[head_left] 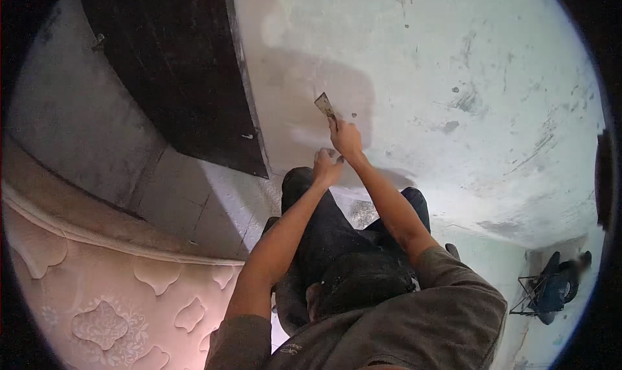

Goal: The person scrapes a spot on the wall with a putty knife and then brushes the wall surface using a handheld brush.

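Observation:
My right hand point(346, 139) is closed around the handle of a putty knife point(325, 104). Its worn, stained blade points up and to the left, close to the pale wall point(414, 66); whether the edge touches the wall I cannot tell. Just below and to the left, my left hand point(328, 169) is near the wall with its fingers curled. A greyish patch shows by its fingertips, too small to make out. Dark marks and chipped spots are scattered over the wall, mostly to the right.
A dark door point(188, 72) stands left of the wall. A pink quilted mattress point(129, 292) lies at lower left, beside a tiled floor point(214, 201). My bent knees point(301, 185) are close to the wall. Far right, a person in dark clothes point(554, 289) is by a folding chair.

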`<control>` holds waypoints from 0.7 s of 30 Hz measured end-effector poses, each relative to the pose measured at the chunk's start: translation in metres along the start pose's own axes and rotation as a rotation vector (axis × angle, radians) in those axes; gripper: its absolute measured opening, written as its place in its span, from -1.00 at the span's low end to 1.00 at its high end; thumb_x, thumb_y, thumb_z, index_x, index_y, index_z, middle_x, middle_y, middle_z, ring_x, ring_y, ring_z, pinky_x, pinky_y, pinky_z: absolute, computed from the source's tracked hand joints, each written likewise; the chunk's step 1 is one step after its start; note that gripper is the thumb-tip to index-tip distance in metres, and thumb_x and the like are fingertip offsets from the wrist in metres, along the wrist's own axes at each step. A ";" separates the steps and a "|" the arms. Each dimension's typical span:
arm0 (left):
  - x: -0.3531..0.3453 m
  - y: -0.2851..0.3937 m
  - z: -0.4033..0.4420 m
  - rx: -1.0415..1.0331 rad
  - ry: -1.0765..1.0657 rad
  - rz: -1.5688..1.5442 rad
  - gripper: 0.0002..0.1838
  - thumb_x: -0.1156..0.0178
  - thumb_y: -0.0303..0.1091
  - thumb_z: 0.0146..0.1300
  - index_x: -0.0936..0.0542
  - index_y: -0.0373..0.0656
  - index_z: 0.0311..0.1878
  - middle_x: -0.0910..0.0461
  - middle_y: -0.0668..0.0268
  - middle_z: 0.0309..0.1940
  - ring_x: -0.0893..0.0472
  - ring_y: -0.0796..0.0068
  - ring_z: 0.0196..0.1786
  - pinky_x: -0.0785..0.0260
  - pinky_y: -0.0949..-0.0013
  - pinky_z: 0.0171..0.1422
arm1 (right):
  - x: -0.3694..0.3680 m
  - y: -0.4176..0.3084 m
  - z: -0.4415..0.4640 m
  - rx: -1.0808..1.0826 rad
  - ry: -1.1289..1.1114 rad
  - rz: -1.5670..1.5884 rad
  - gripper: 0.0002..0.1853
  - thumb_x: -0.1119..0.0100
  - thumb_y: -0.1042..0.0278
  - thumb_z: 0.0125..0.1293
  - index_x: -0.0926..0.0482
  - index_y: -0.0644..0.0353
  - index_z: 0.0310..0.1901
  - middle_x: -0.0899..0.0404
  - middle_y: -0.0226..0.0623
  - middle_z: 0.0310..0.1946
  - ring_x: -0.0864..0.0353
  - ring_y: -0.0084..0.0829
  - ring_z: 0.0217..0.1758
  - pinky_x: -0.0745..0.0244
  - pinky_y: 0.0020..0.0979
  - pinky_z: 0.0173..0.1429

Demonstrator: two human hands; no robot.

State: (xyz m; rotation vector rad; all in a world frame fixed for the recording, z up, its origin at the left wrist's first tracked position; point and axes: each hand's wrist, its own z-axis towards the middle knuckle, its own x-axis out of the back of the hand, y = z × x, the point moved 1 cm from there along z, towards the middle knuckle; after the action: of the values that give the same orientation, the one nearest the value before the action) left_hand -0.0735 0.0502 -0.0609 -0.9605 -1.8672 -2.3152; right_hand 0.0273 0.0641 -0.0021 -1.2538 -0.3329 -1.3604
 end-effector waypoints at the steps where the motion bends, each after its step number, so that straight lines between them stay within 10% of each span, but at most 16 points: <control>1: 0.001 0.002 -0.001 0.018 -0.001 0.003 -0.55 -0.30 -0.18 0.08 -0.41 -0.29 -0.10 -0.46 0.08 -0.13 -0.44 0.11 0.03 -0.30 0.16 0.09 | 0.000 0.003 -0.004 0.004 -0.002 0.002 -0.63 0.05 0.07 0.33 -0.57 0.23 -0.31 -0.55 0.10 -0.54 -0.55 0.17 -0.42 -0.46 0.06 -0.30; 21: -0.002 -0.005 0.002 0.030 -0.012 -0.014 -0.59 -0.28 -0.23 0.08 -0.40 -0.27 -0.12 -0.43 0.08 -0.15 -0.42 0.06 0.00 -0.31 0.14 0.06 | 0.010 -0.011 -0.012 -0.035 -0.002 -0.018 -0.57 0.08 0.04 0.34 -0.58 0.27 -0.39 -0.54 0.14 -0.54 -0.56 0.15 -0.42 -0.47 0.05 -0.30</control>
State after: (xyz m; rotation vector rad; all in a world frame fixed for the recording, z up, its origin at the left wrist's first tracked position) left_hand -0.0729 0.0528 -0.0658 -0.9631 -1.9134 -2.2876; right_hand 0.0155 0.0520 0.0065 -1.2833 -0.3235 -1.3855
